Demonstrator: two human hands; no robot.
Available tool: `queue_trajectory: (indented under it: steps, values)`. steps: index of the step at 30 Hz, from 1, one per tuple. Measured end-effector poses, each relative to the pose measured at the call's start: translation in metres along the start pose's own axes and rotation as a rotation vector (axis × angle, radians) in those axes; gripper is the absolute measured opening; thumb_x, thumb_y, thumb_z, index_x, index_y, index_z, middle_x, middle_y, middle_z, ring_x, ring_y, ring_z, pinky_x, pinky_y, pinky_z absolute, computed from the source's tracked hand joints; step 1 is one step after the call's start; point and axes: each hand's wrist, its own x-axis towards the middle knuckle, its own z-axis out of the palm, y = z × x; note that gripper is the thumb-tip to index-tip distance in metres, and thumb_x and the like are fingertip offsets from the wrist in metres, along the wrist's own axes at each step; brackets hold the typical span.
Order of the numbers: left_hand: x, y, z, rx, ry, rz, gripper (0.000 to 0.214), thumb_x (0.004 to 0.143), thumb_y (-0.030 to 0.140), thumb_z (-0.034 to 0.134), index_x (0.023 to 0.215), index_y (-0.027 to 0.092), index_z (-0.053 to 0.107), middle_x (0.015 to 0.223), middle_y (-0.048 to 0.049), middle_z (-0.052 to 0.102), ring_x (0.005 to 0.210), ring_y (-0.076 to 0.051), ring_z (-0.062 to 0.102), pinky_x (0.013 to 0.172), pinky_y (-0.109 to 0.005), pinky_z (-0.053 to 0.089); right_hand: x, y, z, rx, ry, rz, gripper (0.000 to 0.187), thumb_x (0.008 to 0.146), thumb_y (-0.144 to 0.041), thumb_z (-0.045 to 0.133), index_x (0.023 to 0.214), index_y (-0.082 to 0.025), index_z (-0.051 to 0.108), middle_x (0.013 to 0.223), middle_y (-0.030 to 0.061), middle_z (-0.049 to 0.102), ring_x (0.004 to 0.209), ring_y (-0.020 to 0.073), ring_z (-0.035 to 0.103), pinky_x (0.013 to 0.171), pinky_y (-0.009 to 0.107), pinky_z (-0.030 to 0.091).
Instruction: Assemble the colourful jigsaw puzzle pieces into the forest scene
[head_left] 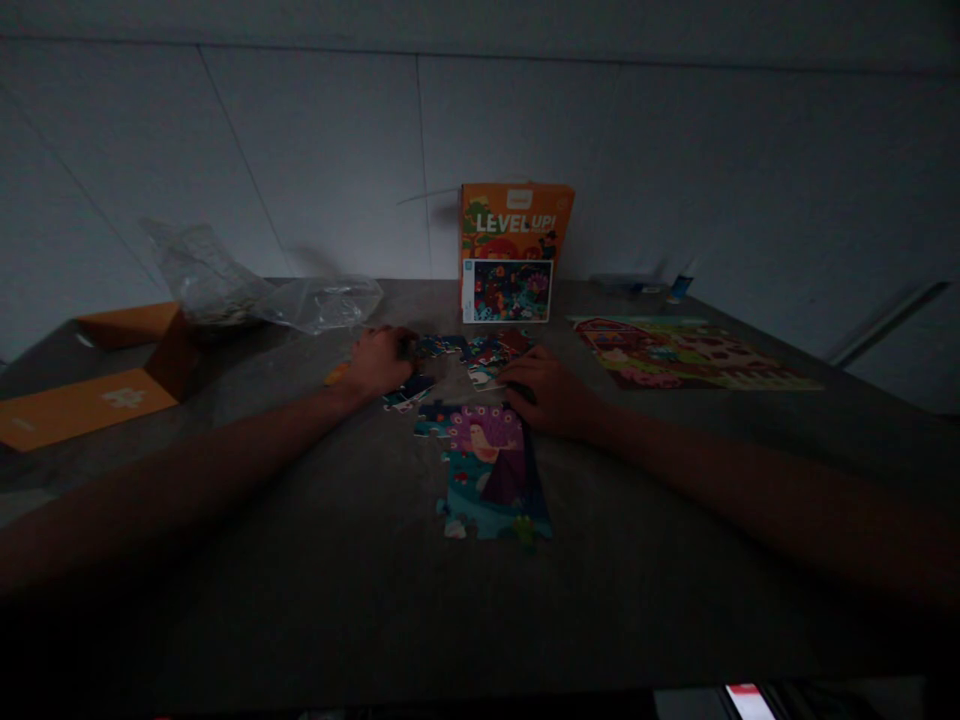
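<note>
A partly joined jigsaw puzzle (495, 480), with a purple peacock-like figure over teal ground, lies flat on the table before me. Beyond it are loose puzzle pieces (491, 350), some overlapping. My left hand (381, 360) rests at the left of these pieces, its fingers curled down; shadow hides what they hold, if anything. More dark pieces (409, 392) lie just under and beside that hand. At the right of the loose pieces, my right hand (551, 395) touches them with its fingertips, fingers reaching forward and thumb apart. It is just above the joined section's upper right corner.
An orange puzzle box (517, 215) stands at the back, a picture card (510, 291) leaning against its front. At left are an open orange box part (90, 405) and a clear plastic bag (217, 280). A farm-scene puzzle (690, 355) lies at right, near a small blue object (681, 287).
</note>
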Motion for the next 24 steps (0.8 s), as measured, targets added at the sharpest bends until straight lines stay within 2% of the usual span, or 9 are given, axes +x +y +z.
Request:
queue_trajectory:
  steps: [5,10,13,19,24]
  values:
    - [-0.002,0.009,-0.005,0.026,0.041,0.095,0.058,0.07,0.011,0.058,0.126,0.018,0.071,0.113,-0.0109,0.07,0.113,-0.029,0.064,0.11,-0.043,0.046,-0.001,-0.001,-0.001,-0.008,-0.007,0.013,0.021,0.091,-0.017,0.058,0.102,-0.017,0.076,0.107,0.011,0.077,0.102,0.0259,0.066,0.097,0.045,0.047]
    - [-0.007,0.015,-0.008,-0.067,0.09,0.162,0.052,0.073,0.011,0.054,0.122,0.018,0.073,0.106,-0.0097,0.067,0.106,-0.027,0.063,0.102,-0.041,0.052,0.0,-0.001,-0.001,-0.017,-0.012,0.005,0.021,0.09,-0.016,0.058,0.101,-0.015,0.075,0.107,0.0121,0.077,0.102,0.0263,0.067,0.097,0.046,0.047]
    - [-0.009,0.016,-0.008,-0.136,0.097,0.148,0.043,0.082,0.016,0.052,0.119,0.019,0.074,0.102,-0.0082,0.063,0.096,-0.023,0.063,0.091,-0.036,0.056,0.0,0.0,-0.001,-0.018,-0.013,0.0,0.02,0.09,-0.016,0.058,0.1,-0.016,0.075,0.107,0.0111,0.077,0.102,0.0261,0.067,0.098,0.046,0.047]
    - [-0.006,0.014,-0.006,-0.166,0.253,0.087,0.033,0.086,0.016,0.05,0.11,0.015,0.073,0.101,-0.0096,0.062,0.088,-0.021,0.063,0.084,-0.034,0.054,0.0,0.001,0.0,-0.004,-0.002,-0.002,0.021,0.089,-0.016,0.059,0.102,-0.016,0.076,0.109,0.0128,0.077,0.102,0.027,0.068,0.098,0.047,0.048]
    - [-0.005,0.015,-0.005,-0.224,0.196,-0.041,0.021,0.088,0.031,0.055,0.093,0.017,0.069,0.082,-0.0056,0.067,0.074,-0.02,0.061,0.071,-0.033,0.051,0.0,0.001,0.001,-0.003,0.002,0.001,0.022,0.089,-0.016,0.059,0.103,-0.016,0.077,0.108,0.0125,0.077,0.101,0.0267,0.067,0.098,0.047,0.048]
